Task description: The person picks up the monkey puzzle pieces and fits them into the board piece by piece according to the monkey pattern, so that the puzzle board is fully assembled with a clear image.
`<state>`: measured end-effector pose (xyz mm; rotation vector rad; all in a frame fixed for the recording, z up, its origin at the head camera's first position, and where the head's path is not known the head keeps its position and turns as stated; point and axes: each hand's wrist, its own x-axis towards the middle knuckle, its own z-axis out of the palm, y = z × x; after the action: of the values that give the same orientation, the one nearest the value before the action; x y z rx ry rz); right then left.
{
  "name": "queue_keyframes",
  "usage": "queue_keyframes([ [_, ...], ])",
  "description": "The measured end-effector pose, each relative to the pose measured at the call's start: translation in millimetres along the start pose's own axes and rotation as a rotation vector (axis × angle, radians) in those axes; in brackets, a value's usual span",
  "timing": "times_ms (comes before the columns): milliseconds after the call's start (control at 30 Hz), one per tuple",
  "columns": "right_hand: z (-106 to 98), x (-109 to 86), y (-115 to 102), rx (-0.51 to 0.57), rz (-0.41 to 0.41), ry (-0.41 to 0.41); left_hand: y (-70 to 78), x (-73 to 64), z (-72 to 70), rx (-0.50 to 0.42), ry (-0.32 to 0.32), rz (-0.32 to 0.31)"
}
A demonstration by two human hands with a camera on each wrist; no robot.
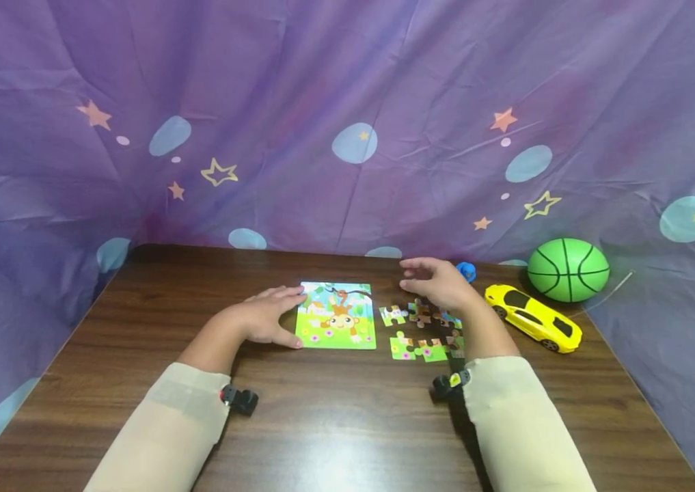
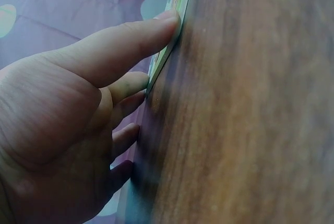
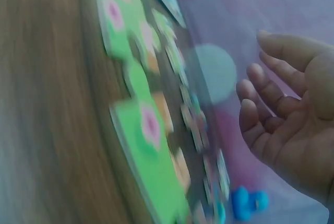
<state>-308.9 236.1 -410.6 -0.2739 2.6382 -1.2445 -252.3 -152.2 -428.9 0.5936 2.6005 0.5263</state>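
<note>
A square monkey picture (image 1: 336, 321) lies flat on the wooden table. My left hand (image 1: 266, 316) rests at its left side, thumb and fingers spread, with the thumb and a fingertip touching its edge. In the left wrist view the thumb (image 2: 141, 38) lies against the thin edge of the picture. To the right are several loose jigsaw pieces (image 1: 432, 350) with green, pink and brown printing, some hidden beneath my right arm. My right hand (image 1: 439, 281) hovers above and behind these pieces, fingers loosely bent, holding nothing. The right wrist view shows its palm, with no piece in it.
A yellow toy car (image 1: 534, 318) stands right of my right forearm, with a green ball (image 1: 568, 270) behind it. A small blue toy (image 1: 466, 272) sits just beyond my right hand. Purple cloth (image 1: 298, 191) hangs along the table's back edge.
</note>
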Motion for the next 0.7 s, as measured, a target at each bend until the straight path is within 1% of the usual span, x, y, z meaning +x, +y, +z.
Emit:
queue_keyframes([
  [133, -15.9, -9.0, 21.0, 0.026, 0.036, 0.066, 1.0, 0.1, -0.4, -0.006, 0.000, -0.004],
  [333, -30.4, -19.6, 42.4, 0.065, 0.067, 0.146, 3.7, -1.0, -0.8, -0.004, -0.004, 0.000],
  [467, -34.0, -20.8, 52.6, 0.072, 0.081, 0.172, 4.2, -1.3, -1.3, -0.004, -0.007, 0.001],
  [600, -33.5, -17.9, 60.2, 0.074, 0.087, 0.184, 2.5, -0.5, -0.5, 0.005, -0.005, 0.004],
  [700, -32.8, -16.8, 64.4, 0.052, 0.098, 0.191, 1.6, 1.1, 0.3, 0.011, -0.003, 0.010],
])
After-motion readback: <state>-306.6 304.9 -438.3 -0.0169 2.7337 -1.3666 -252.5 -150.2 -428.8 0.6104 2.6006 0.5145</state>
